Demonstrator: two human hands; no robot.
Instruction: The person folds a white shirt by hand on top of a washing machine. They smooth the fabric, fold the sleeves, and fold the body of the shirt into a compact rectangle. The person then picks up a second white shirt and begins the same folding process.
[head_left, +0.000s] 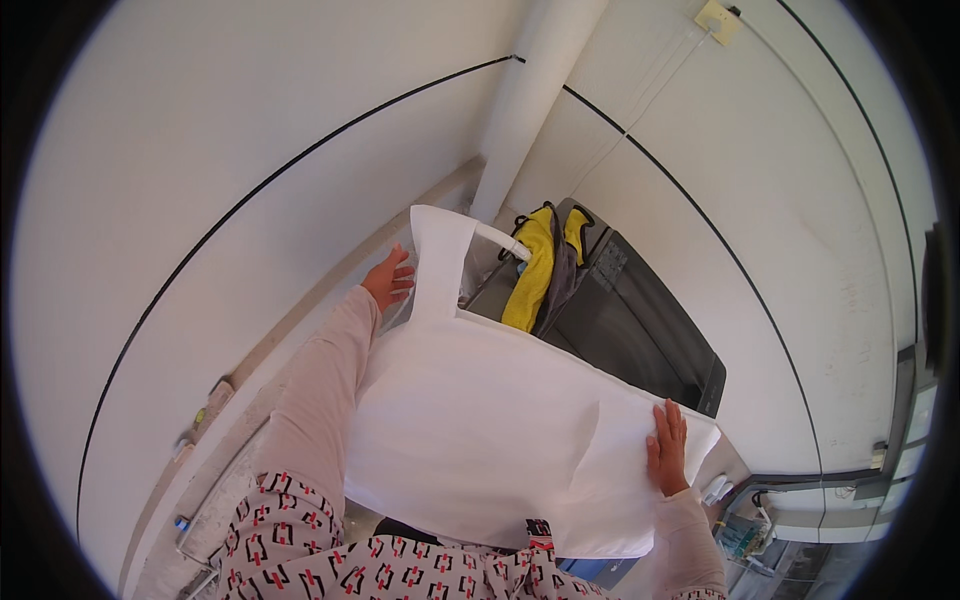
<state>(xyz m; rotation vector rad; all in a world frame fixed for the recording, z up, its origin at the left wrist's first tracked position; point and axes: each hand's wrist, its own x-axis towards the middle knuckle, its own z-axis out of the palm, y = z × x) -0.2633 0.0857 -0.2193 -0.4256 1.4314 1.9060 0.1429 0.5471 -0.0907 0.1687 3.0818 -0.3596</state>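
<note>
White cloth [460,420], spread wide on the near side of a dark machine [640,330] and a yellow-and-grey towel [535,285]. Probably light, soft, slightly crisp at the creases, hardly fragile, perhaps a little slippery. Best held by the narrow strip [438,265], far left, and the right edge. Beside that strip, left hand [388,277] loosely spread, contact hard to tell; on the cloth's right end, right hand [668,452] laid unclenched.

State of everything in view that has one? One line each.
White sheet: spread out, creased toward the right
Left hand: open, beside the sheet's upper-left strip; contact unclear
Right hand: open, resting on the sheet's right side
Yellow-and-grey cloth: draped, bunched
Dark grey appliance: partly hidden by the sheet; on/off unclear
White plug: in the wall socket
</note>
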